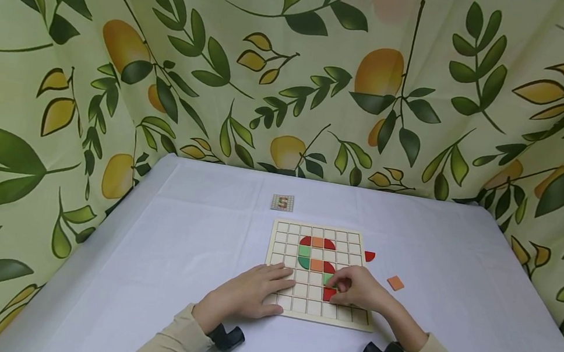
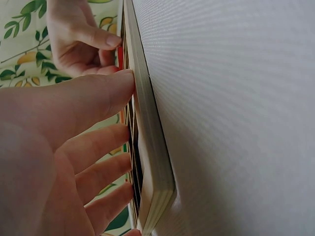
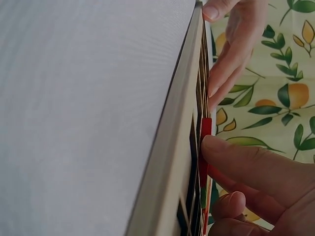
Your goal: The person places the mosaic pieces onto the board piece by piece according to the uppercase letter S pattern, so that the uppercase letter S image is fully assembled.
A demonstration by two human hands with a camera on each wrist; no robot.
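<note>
A wooden grid board point(image 1: 300, 305) lies on the table with coloured tiles in its cells. Spread and nearly straight, the fingers of my left hand point(image 1: 252, 291) rest on its left part, the thumb at the near edge. My right hand point(image 1: 360, 289) is over the right part, thumb and fingers pinching a red tile point(image 1: 328, 294) at a cell; its right side is hidden by the fingers. In the right wrist view the thumb presses the red tile point(image 3: 205, 157). Just above it sits a light green tile point(image 1: 327, 278), partly covered. Red, orange and green tiles form a curved line further up.
A red quarter-round tile point(image 1: 369, 256) lies beside the board's right edge, and an orange square tile point(image 1: 395, 283) is further right. Behind the board is a small pattern card point(image 1: 283, 202). A leaf-print curtain point(image 1: 293, 83) hangs behind the white-covered table point(image 1: 192, 218).
</note>
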